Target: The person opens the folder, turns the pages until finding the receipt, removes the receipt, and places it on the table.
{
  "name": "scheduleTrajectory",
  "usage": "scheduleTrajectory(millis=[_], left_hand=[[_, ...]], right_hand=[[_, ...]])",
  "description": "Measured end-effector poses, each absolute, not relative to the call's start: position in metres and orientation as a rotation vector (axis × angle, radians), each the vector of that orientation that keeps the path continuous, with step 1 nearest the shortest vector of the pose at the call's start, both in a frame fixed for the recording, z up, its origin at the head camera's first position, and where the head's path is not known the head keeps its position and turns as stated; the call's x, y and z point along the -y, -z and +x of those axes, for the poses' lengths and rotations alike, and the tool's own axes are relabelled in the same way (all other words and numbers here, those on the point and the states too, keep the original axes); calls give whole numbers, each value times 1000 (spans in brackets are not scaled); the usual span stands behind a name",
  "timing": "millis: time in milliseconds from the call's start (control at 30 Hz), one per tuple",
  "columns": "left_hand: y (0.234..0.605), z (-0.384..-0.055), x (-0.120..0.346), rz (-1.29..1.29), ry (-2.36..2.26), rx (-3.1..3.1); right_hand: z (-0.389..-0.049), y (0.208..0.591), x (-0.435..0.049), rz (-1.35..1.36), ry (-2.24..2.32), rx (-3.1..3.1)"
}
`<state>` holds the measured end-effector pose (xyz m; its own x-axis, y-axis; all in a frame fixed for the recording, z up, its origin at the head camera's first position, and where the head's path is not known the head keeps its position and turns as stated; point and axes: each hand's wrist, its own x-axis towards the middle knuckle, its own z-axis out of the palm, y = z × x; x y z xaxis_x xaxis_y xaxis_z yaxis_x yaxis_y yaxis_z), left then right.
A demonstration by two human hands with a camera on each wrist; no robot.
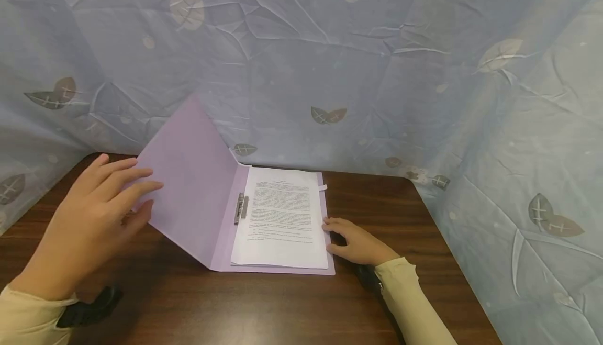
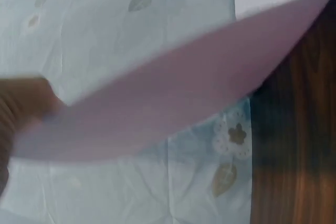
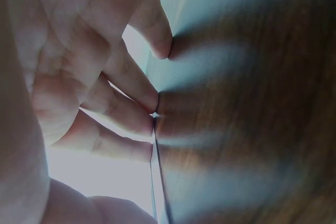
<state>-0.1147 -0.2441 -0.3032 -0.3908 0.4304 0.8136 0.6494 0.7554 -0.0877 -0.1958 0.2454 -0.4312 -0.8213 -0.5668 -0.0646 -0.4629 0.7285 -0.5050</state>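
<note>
A lilac folder [image 1: 226, 251] lies spread on the table, its left cover [image 1: 188, 188] raised at a slant. Printed white sheets [image 1: 282, 216] lie on its right side, beside a metal clip [image 1: 241, 209] near the spine. At the raised cover's outer edge is my left hand [image 1: 101, 206], fingers extended and spread; in the left wrist view the blurred cover [image 2: 173, 93] meets the hand's edge, the exact contact unclear. My right hand [image 1: 358, 240] rests at the folder's right edge, fingertips [image 3: 149, 100] touching the edge and tabletop.
The dark wooden table [image 1: 264, 308] runs under the folder and both hands. A bluish cloth [image 1: 282, 73] with leaf prints hangs behind the table and along its right side. A small white tab [image 1: 322, 188] sticks out at the folder's right edge.
</note>
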Motion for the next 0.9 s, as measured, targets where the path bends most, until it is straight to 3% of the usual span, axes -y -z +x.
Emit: scheduleTrajectory(millis=[567,900], left_hand=[[319,-110,254,-473,190,2541],[355,-134,253,-545,161,2643]], right_hand=[[-197,433,-245,-792,672,-2744],[-196,432,-245,-775,701,-2733]])
